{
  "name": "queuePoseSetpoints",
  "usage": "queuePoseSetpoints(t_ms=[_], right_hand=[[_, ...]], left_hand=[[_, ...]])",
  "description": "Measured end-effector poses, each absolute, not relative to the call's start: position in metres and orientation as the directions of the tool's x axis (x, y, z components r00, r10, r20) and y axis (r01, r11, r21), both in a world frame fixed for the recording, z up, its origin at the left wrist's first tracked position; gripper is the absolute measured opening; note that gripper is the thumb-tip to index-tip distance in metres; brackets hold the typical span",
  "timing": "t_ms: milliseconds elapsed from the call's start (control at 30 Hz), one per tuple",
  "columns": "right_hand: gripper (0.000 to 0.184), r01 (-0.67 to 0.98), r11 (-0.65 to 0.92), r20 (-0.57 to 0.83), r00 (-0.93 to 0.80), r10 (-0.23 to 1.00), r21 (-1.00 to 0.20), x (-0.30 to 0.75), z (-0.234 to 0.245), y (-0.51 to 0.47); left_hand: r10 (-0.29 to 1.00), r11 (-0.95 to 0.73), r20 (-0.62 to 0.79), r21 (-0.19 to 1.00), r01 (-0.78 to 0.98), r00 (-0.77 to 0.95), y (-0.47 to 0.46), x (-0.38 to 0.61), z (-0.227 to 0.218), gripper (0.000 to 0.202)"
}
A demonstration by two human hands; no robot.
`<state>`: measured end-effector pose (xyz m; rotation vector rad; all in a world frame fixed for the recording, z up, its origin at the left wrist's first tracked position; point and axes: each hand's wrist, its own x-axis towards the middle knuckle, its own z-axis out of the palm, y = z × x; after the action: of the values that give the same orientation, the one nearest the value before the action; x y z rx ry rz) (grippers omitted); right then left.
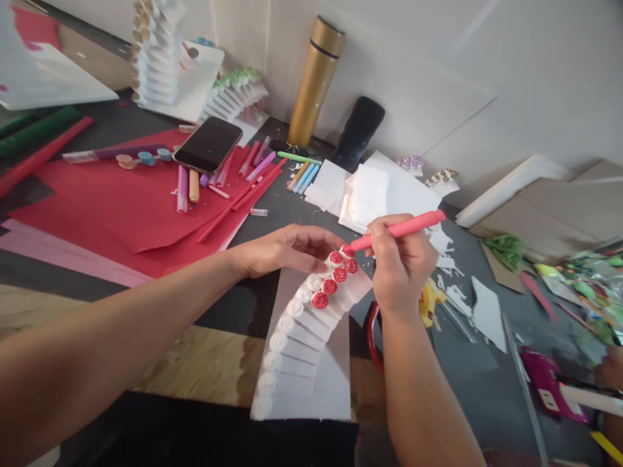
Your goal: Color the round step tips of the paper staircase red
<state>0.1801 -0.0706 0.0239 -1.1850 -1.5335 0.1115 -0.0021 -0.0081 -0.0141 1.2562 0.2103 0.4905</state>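
Observation:
A red marker (409, 225) slants through my right hand (396, 256), its tip down at a red-coloured paper rosette (347, 250). Below it runs a curved row of paper rosettes on white folded strips. Several at the upper end are red, while the white rosettes (278, 342) continue down to the lower left. The strips rest on a white card (335, 383) that overhangs the table's near edge. My left hand (292, 250) is curled around the upper end of the row, thumb against its side; its other fingertips are partly hidden behind the rosettes.
Red paper sheets (107, 201) with loose markers and a phone (208, 144) lie to the left. A gold bottle (316, 81) stands by the wall. At right are a yellow glue gun (430, 302), red-handled scissors (374, 337), paper scraps and a magenta device (549, 383).

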Motion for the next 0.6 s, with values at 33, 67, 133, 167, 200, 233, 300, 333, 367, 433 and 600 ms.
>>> queuePoseSetpoints(t_ms=[33, 67, 133, 167, 200, 233, 300, 333, 367, 433, 600], right_hand=[[0.012, 0.602, 0.489, 0.687, 0.141, 0.712, -0.631, 0.1798, 0.0242, -0.0708], [0.012, 0.599, 0.491, 0.685, 0.138, 0.715, -0.633, 0.1794, 0.0243, -0.0708], [0.012, 0.587, 0.497, 0.684, 0.137, 0.717, -0.639, 0.1788, 0.0243, -0.0706], [0.012, 0.578, 0.504, 0.685, 0.137, 0.715, -0.641, 0.1786, 0.0242, -0.0704], [0.011, 0.569, 0.512, 0.688, 0.135, 0.713, -0.643, 0.1784, 0.0242, -0.0703], [0.011, 0.562, 0.519, 0.689, 0.134, 0.712, -0.645, 0.1784, 0.0242, -0.0702], [0.011, 0.556, 0.521, 0.688, 0.131, 0.714, -0.647, 0.1783, 0.0243, -0.0702], [0.012, 0.557, 0.518, 0.685, 0.132, 0.717, -0.65, 0.1783, 0.0243, -0.0703], [0.012, 0.559, 0.511, 0.679, 0.133, 0.722, -0.653, 0.1783, 0.0243, -0.0705], [0.012, 0.562, 0.501, 0.672, 0.137, 0.728, -0.658, 0.1782, 0.0242, -0.0709], [0.011, 0.542, 0.508, 0.666, 0.136, 0.734, -0.67, 0.1785, 0.0235, -0.0711]], left_hand=[[0.462, 0.225, 0.111, 0.945, -0.237, 0.88, -0.0079, -0.002, -0.0146, 0.044], [0.46, 0.228, 0.109, 0.945, -0.236, 0.881, -0.0077, -0.002, -0.015, 0.044], [0.457, 0.232, 0.108, 0.944, -0.235, 0.883, -0.0076, -0.002, -0.0154, 0.043], [0.457, 0.232, 0.106, 0.944, -0.234, 0.883, -0.0076, -0.002, -0.0154, 0.043], [0.456, 0.231, 0.105, 0.945, -0.231, 0.884, -0.0076, -0.0021, -0.0153, 0.043], [0.458, 0.23, 0.102, 0.946, -0.228, 0.883, -0.0075, -0.0022, -0.0151, 0.043], [0.458, 0.229, 0.1, 0.947, -0.226, 0.883, -0.0075, -0.0023, -0.0148, 0.043], [0.457, 0.227, 0.1, 0.947, -0.225, 0.884, -0.0074, -0.0024, -0.0147, 0.044], [0.456, 0.224, 0.103, 0.948, -0.227, 0.884, -0.0073, -0.0024, -0.0147, 0.044], [0.454, 0.221, 0.109, 0.948, -0.231, 0.884, -0.0073, -0.0023, -0.0146, 0.044], [0.455, 0.224, 0.107, 0.947, -0.23, 0.884, -0.0079, -0.002, -0.0135, 0.043]])
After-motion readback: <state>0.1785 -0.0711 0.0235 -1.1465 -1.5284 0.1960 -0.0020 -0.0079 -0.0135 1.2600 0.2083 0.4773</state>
